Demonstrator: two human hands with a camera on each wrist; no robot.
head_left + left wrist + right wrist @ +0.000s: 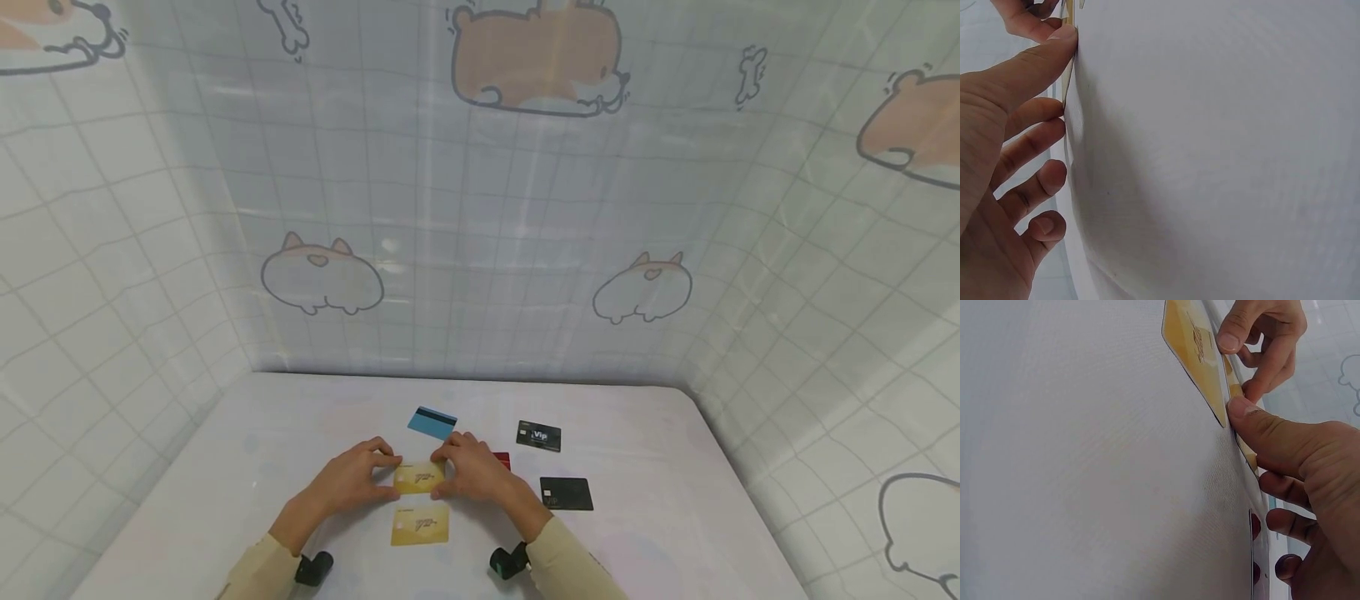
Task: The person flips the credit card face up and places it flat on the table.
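A gold card (420,477) lies between the two hands, printed side up. My left hand (348,477) holds its left end, thumb at the near corner and index finger at the far corner. From the other side my right hand (480,471) grips the right end in the same way, its thumb (1244,407) near the lower edge. The left thumb (1063,37) also shows on the card's edge in the left wrist view. Just below, a second gold card (420,526) rests flat on the table. A red card (503,459) is mostly hidden behind the right hand.
A blue card (432,422) with a black stripe lies beyond the hands. To the right are a black card marked Vip (538,436) and another black card (566,493), close to the right forearm. The white-covered table (660,467) meets a patterned curtain (480,333) at the back.
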